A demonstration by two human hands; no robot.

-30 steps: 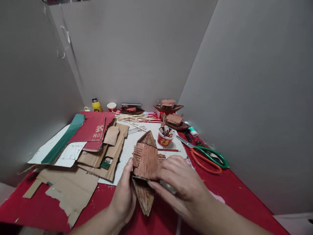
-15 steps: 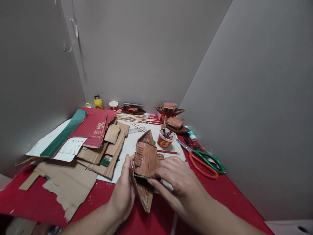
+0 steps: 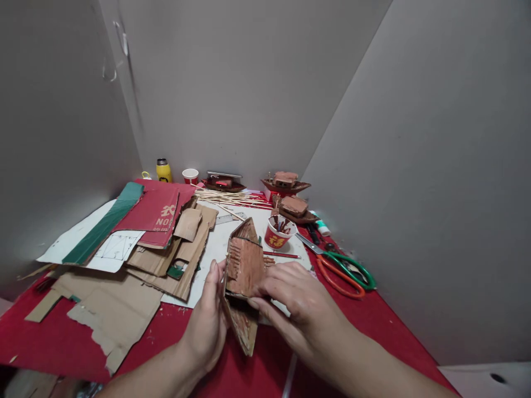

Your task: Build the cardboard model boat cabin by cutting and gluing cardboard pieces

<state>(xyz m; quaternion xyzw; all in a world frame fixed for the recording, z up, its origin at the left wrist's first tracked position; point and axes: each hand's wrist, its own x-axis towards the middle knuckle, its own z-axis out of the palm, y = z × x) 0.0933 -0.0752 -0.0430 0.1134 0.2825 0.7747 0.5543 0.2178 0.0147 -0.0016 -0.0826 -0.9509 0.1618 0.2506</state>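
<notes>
A small brown model boat point(image 3: 245, 268) with a ridged cardboard roof is held up over the red table, its pointed ends toward and away from me. My left hand point(image 3: 207, 320) grips its left side, thumb raised along the hull. The fingers of my right hand point(image 3: 296, 301) are closed on the right edge of the roof, near its lower corner; the fingertips are partly hidden. Short brown sticks jut out from the roof's right side, just above my right fingers.
Cardboard sheets point(image 3: 116, 309) lie at the left. Beyond the boat are thin wooden sticks point(image 3: 228, 197), a red paper cup point(image 3: 277, 235) with brown pieces, and more model boats point(image 3: 293, 205). Scissors point(image 3: 342, 268) and a red pencil point(image 3: 282, 255) lie to the right.
The whole view has shifted slightly, with the table items a little further left. Both hands keep their hold on the boat, with hardly any change in finger position.
</notes>
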